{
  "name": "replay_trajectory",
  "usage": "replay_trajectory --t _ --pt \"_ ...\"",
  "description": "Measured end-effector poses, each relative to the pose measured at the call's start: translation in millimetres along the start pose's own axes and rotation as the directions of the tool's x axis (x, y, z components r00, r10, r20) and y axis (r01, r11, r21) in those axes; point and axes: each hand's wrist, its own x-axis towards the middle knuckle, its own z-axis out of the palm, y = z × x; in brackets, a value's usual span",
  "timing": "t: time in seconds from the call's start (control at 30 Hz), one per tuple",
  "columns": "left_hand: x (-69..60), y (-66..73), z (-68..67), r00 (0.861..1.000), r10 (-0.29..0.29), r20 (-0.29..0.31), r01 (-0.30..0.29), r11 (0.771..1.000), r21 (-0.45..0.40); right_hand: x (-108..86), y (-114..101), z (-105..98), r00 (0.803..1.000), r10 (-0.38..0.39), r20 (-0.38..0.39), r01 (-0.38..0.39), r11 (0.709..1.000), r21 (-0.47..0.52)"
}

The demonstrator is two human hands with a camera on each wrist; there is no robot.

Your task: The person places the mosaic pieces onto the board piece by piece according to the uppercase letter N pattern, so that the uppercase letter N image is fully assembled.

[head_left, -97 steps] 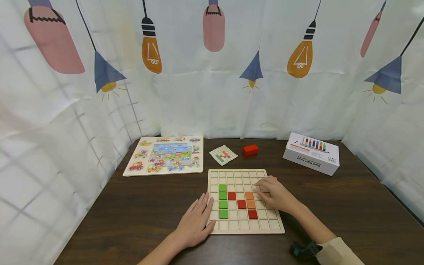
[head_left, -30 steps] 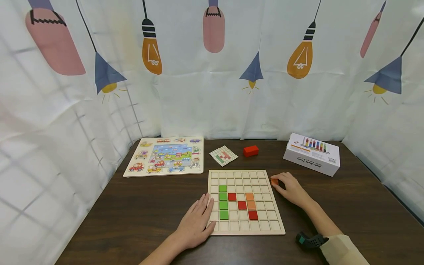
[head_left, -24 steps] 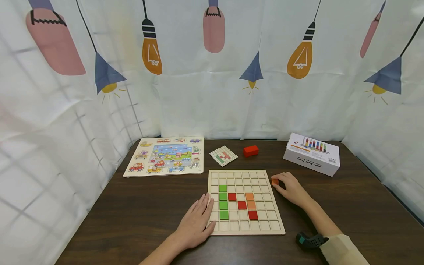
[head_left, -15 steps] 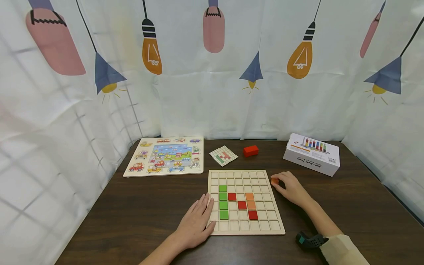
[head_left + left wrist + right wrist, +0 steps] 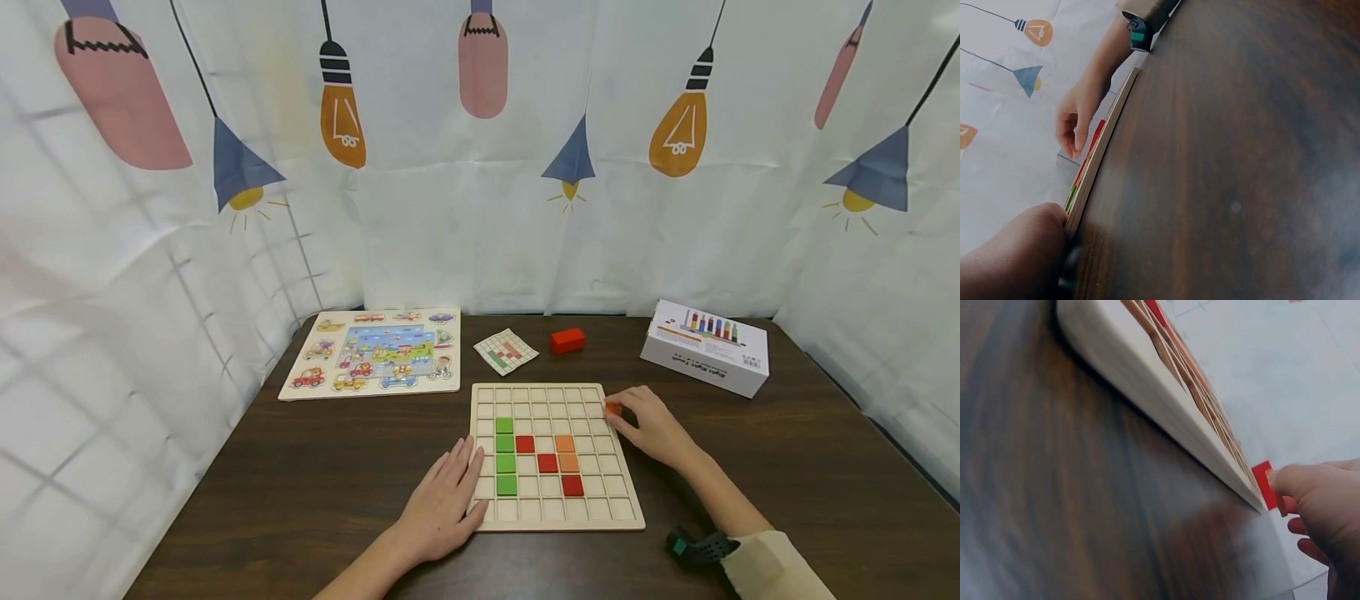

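Note:
A pale wooden grid board (image 5: 528,512) lies in the middle of the table. Set in its cells are a column of green tiles (image 5: 506,462), a diagonal of red tiles (image 5: 547,463) and two orange tiles (image 5: 565,444). My left hand (image 5: 444,504) rests with straight fingers on the board's left edge; its thumb side fills the lower left of the left wrist view. At the board's upper right edge my right hand (image 5: 651,427) pinches an orange tile (image 5: 612,409) between thumb and fingers. The fingers partly cover that tile.
Behind the board lie a small pattern card (image 5: 506,352) and a red block (image 5: 567,340). A vehicle picture puzzle (image 5: 375,354) sits at the back left, a white printed box (image 5: 705,348) at the back right. Printed white curtains (image 5: 480,233) enclose the table.
From over the board's right cells, my right hand moved right to the orange tile beside the board. It now shifts slightly left with that tile, to the board's edge. My left hand stays put.

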Motion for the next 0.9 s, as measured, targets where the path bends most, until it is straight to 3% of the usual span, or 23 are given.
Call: replay_trajectory --t 0.43,0.9 --pt "0.0 -0.7 0.9 1.0 0.001 0.011 -0.001 1.0 -0.006 11.6 -25.2 12.1 0.992 -0.125 -0.013 0.125 0.991 0.046" --pt "-0.2 -0.5 -0.1 1.0 0.009 -0.009 -0.009 1.0 -0.025 23.9 -43.0 26.2 0.985 -0.166 0.038 0.161 0.982 0.102"
